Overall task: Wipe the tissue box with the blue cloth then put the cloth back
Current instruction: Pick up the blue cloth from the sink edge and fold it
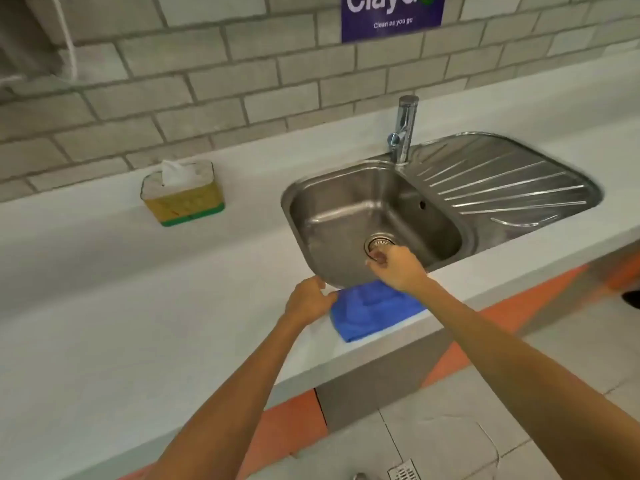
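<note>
Grey countertop [104, 289] spans the scene below a brick-pattern tiled wall [173, 74] and carries every item. Set into it is an oval stainless steel sink with ribbed drainboard [502, 181], served by a chrome tap [403, 129] at its rear rim. Well apart to the left, near the wall, stands the yellow and green tissue box [183, 195], upright, with a white tissue protruding from its top. The folded blue cloth [370, 313] lies flat on the counter's front edge, just beside the sink's near rim, within easy reach. The left hand [308, 299] rests at the cloth's left edge, fingers curled narrow; whether it pinches fabric cannot be determined. The right hand [398, 268] hovers above the cloth's far edge, fingers loosely closed, holding nothing visible. Judgement: both hands are positioned for pickup; wiping is not yet begun.
</note>
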Available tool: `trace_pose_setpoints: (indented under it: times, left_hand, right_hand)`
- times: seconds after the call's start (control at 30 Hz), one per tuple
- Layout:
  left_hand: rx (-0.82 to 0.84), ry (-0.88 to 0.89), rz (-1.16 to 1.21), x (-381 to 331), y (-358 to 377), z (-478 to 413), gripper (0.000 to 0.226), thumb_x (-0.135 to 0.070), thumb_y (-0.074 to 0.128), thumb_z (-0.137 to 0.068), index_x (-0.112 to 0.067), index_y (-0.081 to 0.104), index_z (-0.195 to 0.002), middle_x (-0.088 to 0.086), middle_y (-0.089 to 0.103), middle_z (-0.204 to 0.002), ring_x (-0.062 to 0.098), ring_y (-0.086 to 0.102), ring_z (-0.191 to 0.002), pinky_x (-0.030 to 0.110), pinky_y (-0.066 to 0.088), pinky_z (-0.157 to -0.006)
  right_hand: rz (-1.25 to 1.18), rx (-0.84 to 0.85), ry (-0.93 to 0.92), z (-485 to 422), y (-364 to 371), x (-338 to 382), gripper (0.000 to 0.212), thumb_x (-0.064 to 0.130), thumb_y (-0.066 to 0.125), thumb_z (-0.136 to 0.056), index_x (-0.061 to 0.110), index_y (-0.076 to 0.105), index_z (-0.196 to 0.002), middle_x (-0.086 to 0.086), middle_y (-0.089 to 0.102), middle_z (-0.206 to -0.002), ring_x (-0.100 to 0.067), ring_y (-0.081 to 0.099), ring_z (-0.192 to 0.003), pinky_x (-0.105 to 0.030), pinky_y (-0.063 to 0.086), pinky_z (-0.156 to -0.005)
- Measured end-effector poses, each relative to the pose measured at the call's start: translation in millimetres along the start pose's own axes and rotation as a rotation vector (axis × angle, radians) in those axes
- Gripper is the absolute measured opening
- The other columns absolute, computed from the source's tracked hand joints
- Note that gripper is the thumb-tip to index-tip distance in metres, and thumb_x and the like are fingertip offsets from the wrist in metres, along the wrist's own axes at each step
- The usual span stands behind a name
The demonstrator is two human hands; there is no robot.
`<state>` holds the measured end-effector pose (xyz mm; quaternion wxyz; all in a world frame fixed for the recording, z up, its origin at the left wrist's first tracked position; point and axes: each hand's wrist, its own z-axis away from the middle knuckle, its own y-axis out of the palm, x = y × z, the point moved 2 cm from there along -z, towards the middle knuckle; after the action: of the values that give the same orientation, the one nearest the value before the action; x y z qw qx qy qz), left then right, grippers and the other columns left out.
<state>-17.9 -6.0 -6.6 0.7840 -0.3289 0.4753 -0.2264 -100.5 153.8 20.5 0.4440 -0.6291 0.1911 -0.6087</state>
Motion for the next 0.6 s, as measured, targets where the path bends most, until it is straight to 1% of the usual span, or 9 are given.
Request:
trace_pose_setpoints:
  times: [0.07,0.1,0.23,0.3,0.37,0.43,0.53,0.6]
  left_hand:
    - [-0.023,-0.031,-0.066,-3,8,1,0.042,-0.037,0.056,-0.088,-0.005,0.058,-0.116,0.015,0.063,-0.123,0.031,0.058,-0.111,0.035,0.046,-0.091]
    - [-0.039,-0.051,-0.086,-3,13,1,0.043,-0.038,0.055,-0.088,-0.004,0.059,-0.115,0.015,0.063,-0.122,0.031,0.059,-0.111,0.036,0.047,-0.090]
    - [-0.062,-0.153,-0.069,-5,25,4,0.054,-0.043,0.055,-0.088,-0.004,0.053,-0.125,0.016,0.059,-0.130,0.031,0.056,-0.119,0.036,0.045,-0.096]
    - [-0.038,-0.204,-0.021,-6,28,3,0.055,-0.042,0.056,-0.088,-0.003,0.051,-0.128,0.016,0.056,-0.134,0.031,0.054,-0.122,0.035,0.044,-0.099]
    - [-0.018,-0.231,0.078,-11,33,3,0.050,-0.038,0.056,-0.089,-0.002,0.054,-0.125,0.016,0.057,-0.132,0.030,0.055,-0.120,0.035,0.045,-0.098]
    - [-0.032,-0.222,0.245,-19,35,3,0.042,-0.032,0.056,-0.090,-0.002,0.056,-0.120,0.017,0.059,-0.128,0.030,0.056,-0.116,0.036,0.046,-0.096]
    - [-0.061,-0.226,0.526,-34,33,5,0.040,-0.029,0.050,-0.093,-0.003,0.049,-0.124,0.017,0.056,-0.129,0.030,0.055,-0.115,0.037,0.046,-0.094]
    - [-0.076,-0.194,0.631,-46,27,7,0.040,-0.030,0.048,-0.095,-0.004,0.045,-0.125,0.017,0.055,-0.127,0.030,0.055,-0.112,0.037,0.047,-0.093]
  right_hand:
    - [-0.015,-0.016,0.031,2,-4,-8,0.036,0.028,0.057,-0.087,0.006,0.062,-0.115,-0.015,0.068,-0.112,-0.031,0.062,-0.105,-0.036,0.048,-0.090]
    - [-0.020,-0.024,0.038,2,-4,-13,0.035,0.028,0.057,-0.087,0.007,0.062,-0.115,-0.015,0.068,-0.111,-0.031,0.062,-0.105,-0.037,0.049,-0.090]
    - [-0.034,-0.034,0.052,2,-6,-24,0.032,0.026,0.058,-0.086,0.007,0.063,-0.112,-0.014,0.069,-0.106,-0.031,0.062,-0.102,-0.035,0.047,-0.087]
    - [-0.052,-0.041,0.065,2,-7,-28,0.030,0.025,0.059,-0.086,0.006,0.064,-0.108,-0.015,0.070,-0.103,-0.031,0.062,-0.101,-0.034,0.047,-0.086]
    - [-0.084,-0.026,0.081,3,-6,-33,0.027,0.025,0.060,-0.085,0.005,0.066,-0.102,-0.015,0.071,-0.100,-0.030,0.063,-0.098,-0.033,0.047,-0.085]
    - [-0.103,-0.009,0.092,3,-4,-36,0.025,0.026,0.061,-0.084,0.006,0.067,-0.098,-0.014,0.071,-0.098,-0.029,0.063,-0.097,-0.030,0.046,-0.082]
    - [-0.182,-0.033,0.123,6,1,-41,0.025,0.025,0.061,-0.085,0.005,0.067,-0.099,-0.016,0.071,-0.101,-0.030,0.063,-0.100,-0.029,0.045,-0.082]
    - [-0.276,-0.074,0.165,8,5,-39,0.027,0.025,0.060,-0.086,0.004,0.067,-0.100,-0.017,0.071,-0.104,-0.031,0.062,-0.102,-0.031,0.045,-0.085]
